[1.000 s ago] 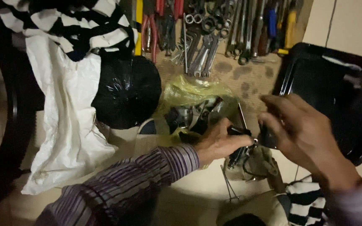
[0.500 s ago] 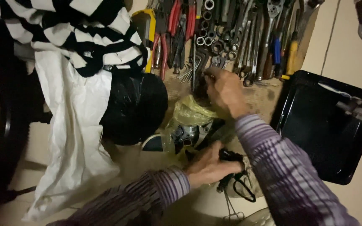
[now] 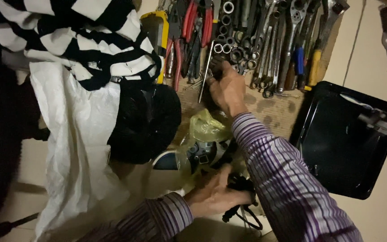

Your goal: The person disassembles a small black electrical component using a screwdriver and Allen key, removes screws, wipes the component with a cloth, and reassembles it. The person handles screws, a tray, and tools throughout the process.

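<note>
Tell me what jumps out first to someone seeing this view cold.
First, the dense row of wrenches, sockets and red-handled pliers along the top, where the right hand reaches in. Next, the striped cloth over a white sack at left, and the black tray at right. Low centre, the left hand grips a black cord.

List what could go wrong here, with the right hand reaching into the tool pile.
1. The right hand reaches among tightly packed wrenches and sockets; lifting one may drag or scatter its neighbours.
2. The right sleeve passes over the yellow plastic bag and may snag it.
3. The left hand rests on a black corded item whose loose loop could catch fingers. Dim light makes picking harder.
</note>
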